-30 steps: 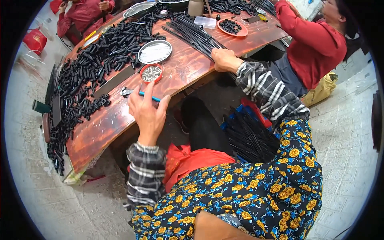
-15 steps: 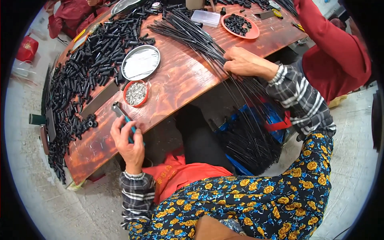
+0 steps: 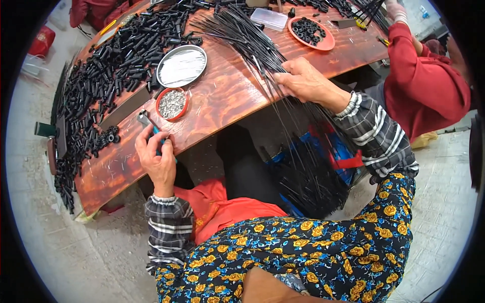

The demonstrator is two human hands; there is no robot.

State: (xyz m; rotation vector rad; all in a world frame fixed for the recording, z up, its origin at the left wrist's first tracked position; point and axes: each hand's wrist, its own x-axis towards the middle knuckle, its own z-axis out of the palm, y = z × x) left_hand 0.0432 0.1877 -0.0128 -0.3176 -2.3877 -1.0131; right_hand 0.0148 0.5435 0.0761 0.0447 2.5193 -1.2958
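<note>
A brown wooden table (image 3: 217, 108) stands over a pale floor (image 3: 437, 202). The right hand (image 3: 312, 85) has its fingers closed round black rods (image 3: 258, 49), probably to hold loose lengths together; the left hand (image 3: 157, 162) curls loosely on pliers (image 3: 155, 130) at the table edge, likely for ready reach. The rods' long axis slants from far left to near right, far ends fanned on the table, near ends trailing past its edge.

Rods (image 3: 255, 45) are black; sleeves (image 3: 169, 227) show black-and-white plaid; garment (image 3: 303, 237) shows yellow flowers on black; half-hidden plier handles (image 3: 156, 130) appear teal
</note>
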